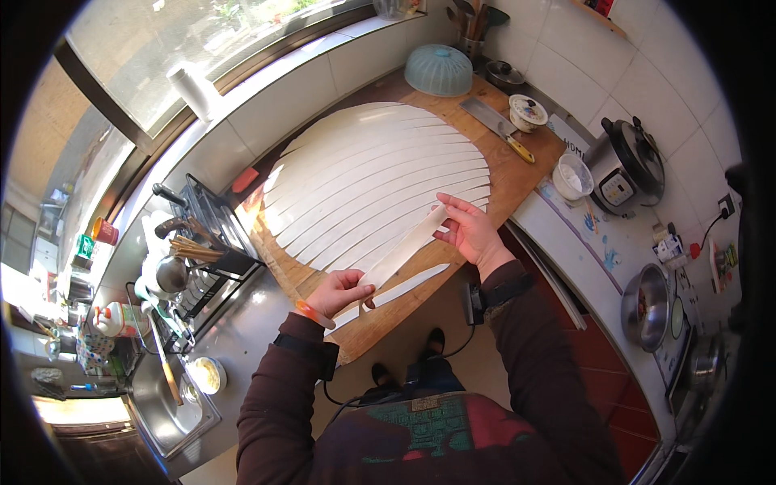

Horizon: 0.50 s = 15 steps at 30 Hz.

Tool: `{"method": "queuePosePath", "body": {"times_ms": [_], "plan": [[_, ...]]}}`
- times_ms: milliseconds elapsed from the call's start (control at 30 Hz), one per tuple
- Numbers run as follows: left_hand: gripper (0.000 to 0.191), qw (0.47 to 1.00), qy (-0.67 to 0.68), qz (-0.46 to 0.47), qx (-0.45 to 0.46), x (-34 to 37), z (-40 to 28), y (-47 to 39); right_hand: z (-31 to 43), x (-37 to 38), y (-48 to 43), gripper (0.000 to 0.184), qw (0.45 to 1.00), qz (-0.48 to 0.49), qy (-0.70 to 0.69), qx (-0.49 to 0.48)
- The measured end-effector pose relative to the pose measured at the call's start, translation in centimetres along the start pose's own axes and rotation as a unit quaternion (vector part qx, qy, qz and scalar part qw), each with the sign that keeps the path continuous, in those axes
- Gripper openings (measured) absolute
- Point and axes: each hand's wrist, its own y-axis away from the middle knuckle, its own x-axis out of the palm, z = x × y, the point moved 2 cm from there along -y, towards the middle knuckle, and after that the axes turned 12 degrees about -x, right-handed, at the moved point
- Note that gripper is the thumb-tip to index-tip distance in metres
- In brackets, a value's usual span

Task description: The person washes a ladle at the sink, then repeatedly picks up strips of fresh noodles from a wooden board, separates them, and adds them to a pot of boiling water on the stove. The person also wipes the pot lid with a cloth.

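A large round sheet of dough (370, 182), cut into long parallel strips, covers much of the wooden board (509, 188). Between my two hands stretches one dough strip (403, 245), raised over the near edge of the sheet. My left hand (339, 294) pinches its lower left end between thumb and fingers. At the upper right end, my right hand (465, 227) grips the strip with the thumb and fingertips. A separate narrow dough strip (412, 284) lies on the board below the held one, its left part passing behind my left hand.
A cleaver (487, 115) and a yellow-handled knife (518, 147) lie at the board's far right, near a lidded enamel pot (527, 113) and a blue plastic cover (439, 70). To the left stands a dish rack (212, 242); a pressure cooker (624, 167) stands right.
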Motion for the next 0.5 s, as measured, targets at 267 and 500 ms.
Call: {"method": "queuePosePath", "body": {"times_ms": [267, 500], "plan": [[0.016, 0.985, -0.064, -0.143, -0.076, -0.6, 0.7, 2.8, -6.5, -0.6, -0.2, 0.063, 0.998, -0.022, 0.056, 0.003], [0.02, 0.958, -0.015, -0.284, -0.049, -2.1, 1.7, 9.1, 2.6, -3.1, -2.7, 0.053, 0.988, 0.029, -0.026, -0.146]]}}
